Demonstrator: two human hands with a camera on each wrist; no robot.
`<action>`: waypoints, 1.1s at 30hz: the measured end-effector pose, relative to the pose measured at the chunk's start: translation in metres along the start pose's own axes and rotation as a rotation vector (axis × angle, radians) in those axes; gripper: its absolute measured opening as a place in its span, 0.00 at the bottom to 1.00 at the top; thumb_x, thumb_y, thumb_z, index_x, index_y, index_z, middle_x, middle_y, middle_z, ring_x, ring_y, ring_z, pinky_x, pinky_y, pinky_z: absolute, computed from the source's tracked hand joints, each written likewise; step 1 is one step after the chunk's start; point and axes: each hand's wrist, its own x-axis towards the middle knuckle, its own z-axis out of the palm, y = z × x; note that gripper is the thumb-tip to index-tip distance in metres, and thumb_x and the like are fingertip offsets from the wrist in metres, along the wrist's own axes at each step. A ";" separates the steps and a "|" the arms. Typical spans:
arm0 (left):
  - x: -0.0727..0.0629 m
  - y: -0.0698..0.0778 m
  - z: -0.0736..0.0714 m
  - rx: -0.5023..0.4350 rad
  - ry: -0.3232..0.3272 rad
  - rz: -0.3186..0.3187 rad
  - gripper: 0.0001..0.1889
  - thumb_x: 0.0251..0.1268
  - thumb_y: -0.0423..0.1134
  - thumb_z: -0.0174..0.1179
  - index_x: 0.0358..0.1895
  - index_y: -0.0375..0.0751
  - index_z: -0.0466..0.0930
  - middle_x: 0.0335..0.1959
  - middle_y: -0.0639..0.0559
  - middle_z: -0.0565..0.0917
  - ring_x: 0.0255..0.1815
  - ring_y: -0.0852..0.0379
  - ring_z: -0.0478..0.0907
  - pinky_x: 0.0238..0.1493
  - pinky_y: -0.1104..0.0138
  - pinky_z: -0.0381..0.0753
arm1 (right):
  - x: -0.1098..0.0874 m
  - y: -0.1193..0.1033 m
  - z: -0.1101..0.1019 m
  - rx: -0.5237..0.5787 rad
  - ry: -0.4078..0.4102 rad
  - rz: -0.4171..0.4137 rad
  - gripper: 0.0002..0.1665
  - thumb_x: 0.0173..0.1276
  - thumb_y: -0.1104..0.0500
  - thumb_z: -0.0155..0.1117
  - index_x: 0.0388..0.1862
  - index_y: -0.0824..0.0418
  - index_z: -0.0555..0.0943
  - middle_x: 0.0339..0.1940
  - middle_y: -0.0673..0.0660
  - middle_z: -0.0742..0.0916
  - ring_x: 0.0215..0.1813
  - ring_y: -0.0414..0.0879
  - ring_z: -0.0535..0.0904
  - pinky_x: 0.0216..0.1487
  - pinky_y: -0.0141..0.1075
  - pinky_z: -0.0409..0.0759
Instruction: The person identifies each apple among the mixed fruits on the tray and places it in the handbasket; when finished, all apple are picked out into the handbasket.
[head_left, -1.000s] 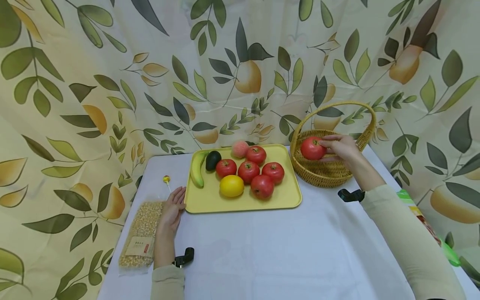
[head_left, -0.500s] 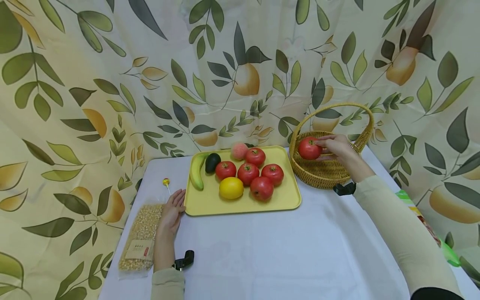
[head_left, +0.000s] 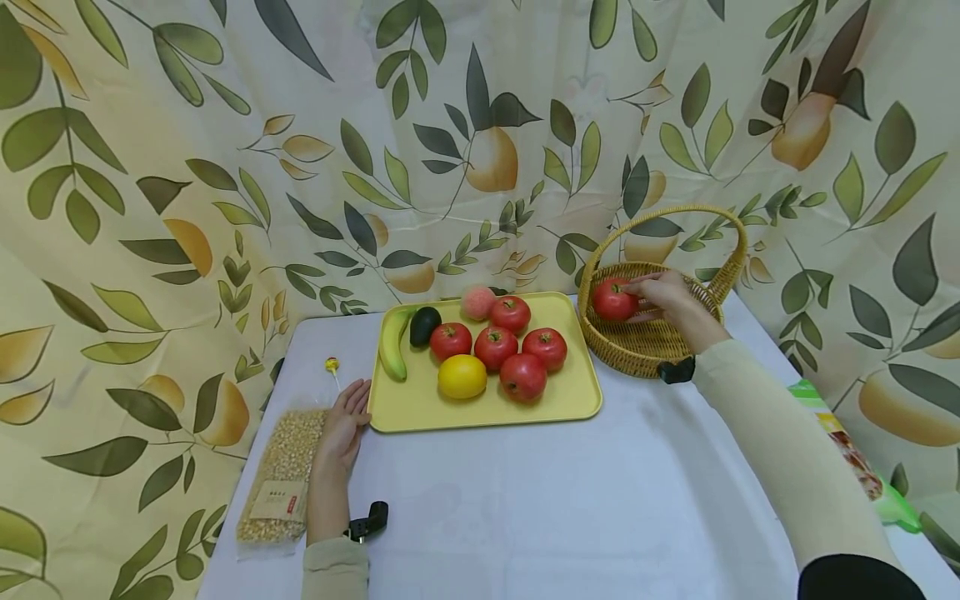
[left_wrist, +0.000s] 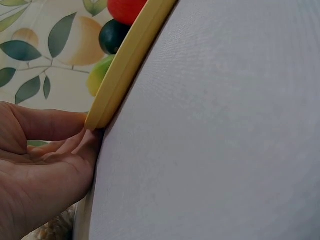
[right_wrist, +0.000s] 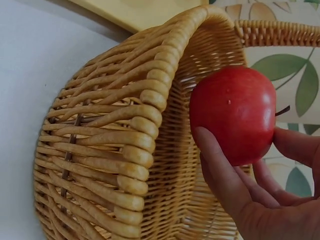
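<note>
My right hand (head_left: 667,300) holds a glossy red apple (right_wrist: 234,112) with a short dark stem. Fingers and thumb are around it, just at the mouth of the wicker basket (head_left: 637,362), toward its left side. At the near left corner of the yellow tray (head_left: 555,400), my left hand (head_left: 347,423) pinches the rim, thumb above and fingers below, as the left wrist view shows. On the tray lie a banana (head_left: 392,346), an avocado (head_left: 425,326), a lemon (head_left: 462,377), a peach (head_left: 477,302) and several red round fruits (head_left: 523,377).
A clear bag of corn kernels (head_left: 288,454) lies left of my left forearm, with a lollipop (head_left: 332,365) beyond it. A green-edged packet (head_left: 855,454) is at the right edge. The basket's tall handle (head_left: 667,212) arches over its opening. A patterned curtain (head_left: 480,158) hangs behind.
My right hand has moved slightly left and the apple with it, staying over the basket. The left hand keeps its place at the tray's corner.
</note>
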 end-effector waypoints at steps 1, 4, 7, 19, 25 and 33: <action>0.000 0.000 0.000 -0.003 0.001 0.001 0.43 0.65 0.10 0.37 0.84 0.35 0.45 0.85 0.40 0.53 0.85 0.48 0.49 0.83 0.60 0.53 | 0.002 0.001 0.001 0.005 0.002 0.006 0.33 0.79 0.60 0.60 0.76 0.73 0.65 0.59 0.67 0.76 0.42 0.52 0.87 0.57 0.56 0.84; -0.001 0.000 0.000 -0.006 0.001 0.003 0.43 0.65 0.10 0.37 0.84 0.34 0.44 0.85 0.39 0.53 0.85 0.48 0.49 0.83 0.60 0.53 | 0.006 0.002 0.001 0.030 -0.001 0.021 0.33 0.79 0.61 0.59 0.77 0.73 0.65 0.57 0.67 0.76 0.47 0.60 0.87 0.58 0.58 0.83; -0.001 0.001 0.001 -0.008 0.004 0.001 0.43 0.65 0.10 0.37 0.84 0.34 0.45 0.85 0.39 0.54 0.85 0.48 0.50 0.83 0.60 0.53 | 0.010 0.005 0.002 0.062 -0.011 0.039 0.30 0.79 0.63 0.57 0.74 0.73 0.66 0.57 0.67 0.75 0.55 0.66 0.85 0.57 0.59 0.83; -0.001 -0.002 0.001 -0.031 0.003 -0.002 0.43 0.65 0.09 0.37 0.84 0.34 0.44 0.85 0.39 0.53 0.85 0.47 0.49 0.83 0.60 0.53 | 0.022 0.017 0.009 0.059 -0.003 0.047 0.31 0.80 0.62 0.57 0.75 0.75 0.65 0.60 0.68 0.74 0.58 0.66 0.81 0.58 0.57 0.84; 0.000 -0.009 0.001 -0.055 -0.003 0.002 0.43 0.63 0.09 0.37 0.84 0.32 0.44 0.84 0.37 0.53 0.85 0.46 0.49 0.84 0.59 0.52 | 0.024 0.025 0.011 0.058 0.008 0.051 0.29 0.80 0.61 0.56 0.72 0.77 0.66 0.63 0.68 0.73 0.57 0.62 0.82 0.58 0.55 0.85; 0.003 -0.004 -0.002 -0.034 0.015 0.015 0.43 0.64 0.09 0.38 0.84 0.34 0.46 0.84 0.38 0.55 0.85 0.47 0.50 0.83 0.60 0.53 | 0.023 0.020 0.009 0.017 -0.030 0.032 0.33 0.85 0.54 0.45 0.78 0.75 0.60 0.61 0.67 0.74 0.56 0.58 0.82 0.61 0.53 0.84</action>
